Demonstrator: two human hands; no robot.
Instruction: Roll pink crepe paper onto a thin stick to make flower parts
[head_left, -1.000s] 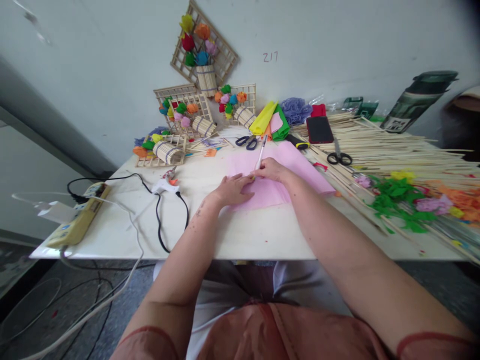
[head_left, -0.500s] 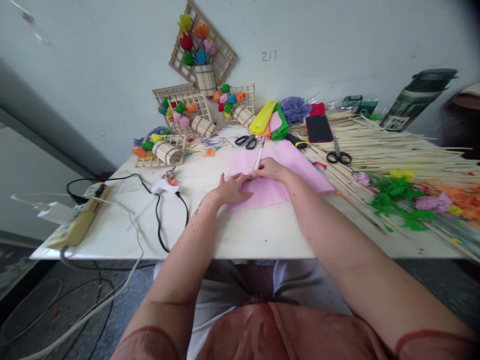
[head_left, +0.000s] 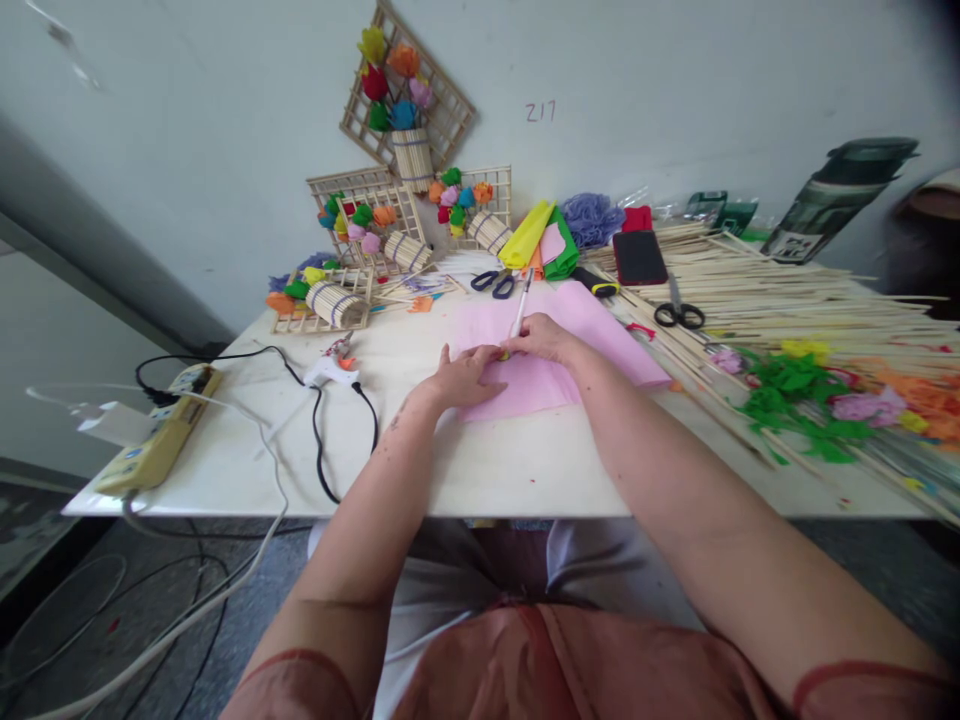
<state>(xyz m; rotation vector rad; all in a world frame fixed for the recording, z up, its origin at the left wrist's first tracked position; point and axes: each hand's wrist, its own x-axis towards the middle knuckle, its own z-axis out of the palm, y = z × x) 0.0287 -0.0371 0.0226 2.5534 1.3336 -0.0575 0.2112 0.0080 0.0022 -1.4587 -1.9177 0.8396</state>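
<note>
Two hands are parked on the pink tissue paper [head_left: 559,345] in the middle of the white table [head_left: 487,470], and honestly almost nothing has moved over the last second. The left hand [head_left: 461,378] lies flat on the near left part of the sheet, palm down and fingers spread, pinning it. A second ago the thumb was tucked closer in; now it sticks up a bit more toward the right hand, that's about the only shift. The right hand [head_left: 541,338] is closed around a thin white stick-like tool [head_left: 519,312], tip down on the paper right beside the left fingertips, the shaft pointing away toward the wall. Can't tell if it's a pen or a craft knife, too small. It sits at the same spot and angle as before, so my read is that the work is on one small spot of the sheet, not sweeping across it.

Around it: blue-handled scissors [head_left: 493,283] just past the sheet, black scissors [head_left: 679,315] on the bamboo sticks [head_left: 787,290], a glue gun [head_left: 330,372] well off to the left, green paper scraps [head_left: 795,405] to the right.
</note>
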